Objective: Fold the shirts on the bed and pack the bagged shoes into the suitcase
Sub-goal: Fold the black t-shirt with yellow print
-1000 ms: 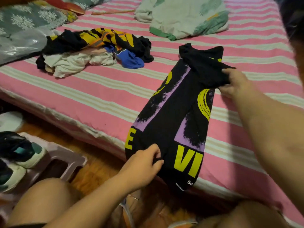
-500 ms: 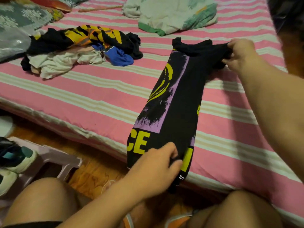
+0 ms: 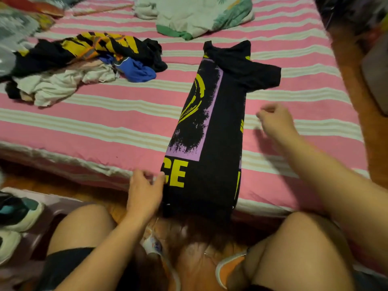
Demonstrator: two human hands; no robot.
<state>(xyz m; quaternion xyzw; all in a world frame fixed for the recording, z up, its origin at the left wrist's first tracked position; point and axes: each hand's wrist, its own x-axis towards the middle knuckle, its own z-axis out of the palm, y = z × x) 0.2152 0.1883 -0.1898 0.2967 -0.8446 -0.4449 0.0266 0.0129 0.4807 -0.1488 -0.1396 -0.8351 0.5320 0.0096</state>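
Note:
A black shirt point(image 3: 218, 131) with yellow and purple print lies on the pink striped bed point(image 3: 105, 131), folded into a long narrow strip. Its hem hangs over the bed's near edge, and one sleeve sticks out to the right at the far end. My left hand point(image 3: 144, 190) is at the shirt's lower left edge, fingers relaxed, thumb just touching the cloth. To the right of the shirt my right hand point(image 3: 275, 120) hovers above the sheet, loosely curled, holding nothing. No suitcase or bagged shoes are recognisable.
A heap of unfolded clothes point(image 3: 84, 61), black-yellow, white and blue, lies at the left of the bed. A pale green garment point(image 3: 195, 15) sits at the back. Sneakers point(image 3: 19, 213) rest on a low stool at lower left. My knees are against the bed's edge.
My right hand has let go of the shirt's far end and pulled back toward me. The left hand has released the hem and moved to the shirt's left edge. The shirt now lies flat.

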